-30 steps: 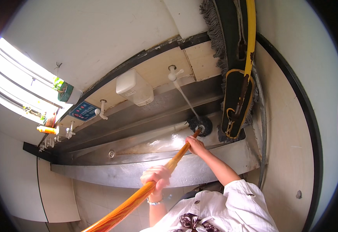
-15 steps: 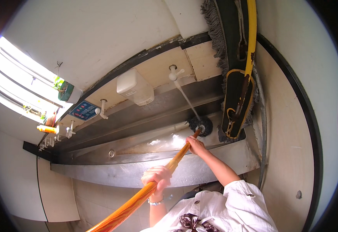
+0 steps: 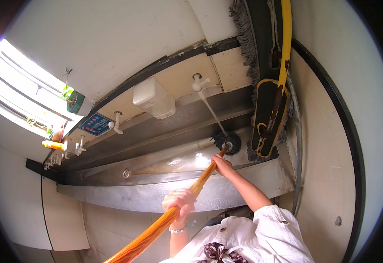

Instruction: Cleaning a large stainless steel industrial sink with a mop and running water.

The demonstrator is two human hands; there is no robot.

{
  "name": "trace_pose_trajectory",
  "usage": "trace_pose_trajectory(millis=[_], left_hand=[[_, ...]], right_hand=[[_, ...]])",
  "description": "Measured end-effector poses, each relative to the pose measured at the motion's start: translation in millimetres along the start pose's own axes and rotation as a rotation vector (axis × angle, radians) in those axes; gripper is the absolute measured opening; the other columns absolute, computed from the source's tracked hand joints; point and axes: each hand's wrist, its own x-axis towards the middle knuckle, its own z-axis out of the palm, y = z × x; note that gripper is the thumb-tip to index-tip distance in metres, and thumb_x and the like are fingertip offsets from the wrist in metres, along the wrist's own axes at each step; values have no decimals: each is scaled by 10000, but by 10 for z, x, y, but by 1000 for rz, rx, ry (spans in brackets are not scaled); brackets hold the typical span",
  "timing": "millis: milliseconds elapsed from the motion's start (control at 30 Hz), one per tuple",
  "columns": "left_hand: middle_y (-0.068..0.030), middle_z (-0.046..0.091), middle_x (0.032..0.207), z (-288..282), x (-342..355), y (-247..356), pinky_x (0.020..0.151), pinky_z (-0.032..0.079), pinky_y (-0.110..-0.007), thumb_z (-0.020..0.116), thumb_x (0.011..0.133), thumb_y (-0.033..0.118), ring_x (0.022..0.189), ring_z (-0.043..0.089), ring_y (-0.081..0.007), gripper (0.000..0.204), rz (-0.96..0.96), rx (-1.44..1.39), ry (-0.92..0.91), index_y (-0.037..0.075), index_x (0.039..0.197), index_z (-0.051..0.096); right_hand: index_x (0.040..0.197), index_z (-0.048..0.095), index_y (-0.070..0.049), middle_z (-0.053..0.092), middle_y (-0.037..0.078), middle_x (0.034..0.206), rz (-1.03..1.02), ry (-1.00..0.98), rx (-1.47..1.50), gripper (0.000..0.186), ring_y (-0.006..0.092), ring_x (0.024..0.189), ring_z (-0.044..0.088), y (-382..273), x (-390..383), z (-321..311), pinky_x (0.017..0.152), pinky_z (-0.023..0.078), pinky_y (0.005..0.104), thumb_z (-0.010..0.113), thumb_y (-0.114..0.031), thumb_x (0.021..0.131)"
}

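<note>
Both my hands grip a mop with a long orange-brown wooden handle [image 3: 149, 232]. My left hand [image 3: 179, 203] is wrapped round the upper part of the handle, nearer my body. Lower down, close to the head, my right hand [image 3: 222, 165] is closed round the same pole. The dark wet mop head [image 3: 228, 143] rests in the right end of a long steel trough sink [image 3: 156, 193]. A stream of water runs from a white tap [image 3: 197, 83] onto the mop head.
Flat dust mops [image 3: 268, 127] with grey fringes and a yellow pole [image 3: 285, 44] lean at the sink's right end, beside a grey hose [image 3: 297, 175]. A white dispenser [image 3: 154, 98], a blue sign [image 3: 96, 125] and more taps line the wall. Potted plants [image 3: 74, 103] stand by the window.
The handle's near end has shifted slightly to the right with my left hand. My right hand and the mop head stay nearly in place, and the water keeps running.
</note>
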Motion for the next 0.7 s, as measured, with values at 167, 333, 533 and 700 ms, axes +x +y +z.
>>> trace_pose_trajectory(millis=[167,333,533,700], left_hand=[[-1,463,415,-9,5,1,441,455,-274,621,773,89,358,484,-125,358,5,-4,-13,110,500,390],[1,456,412,-10,6,3,441,456,-275,622,773,88,355,480,-124,365,0,-9,1,111,497,383],[-1,455,410,-5,7,0,436,455,-275,622,773,85,350,476,-123,374,3,-6,5,112,495,374],[-3,455,411,-13,10,2,436,456,-275,618,774,82,353,479,-124,372,-2,-7,-1,111,494,374]], right_hand=[[872,504,-94,540,86,964,-4,3,-1,154,334,912,574,-3,-5,2,713,466,445,547,6,763],[875,500,-97,538,84,967,-8,0,3,136,334,915,571,-8,-7,1,714,466,446,534,-8,777],[870,502,-93,539,87,966,0,-4,2,110,336,912,571,-9,2,-2,715,466,445,530,-22,791],[871,502,-92,539,88,967,-1,-6,7,105,336,915,571,-10,-1,-7,716,466,440,533,-28,794]])
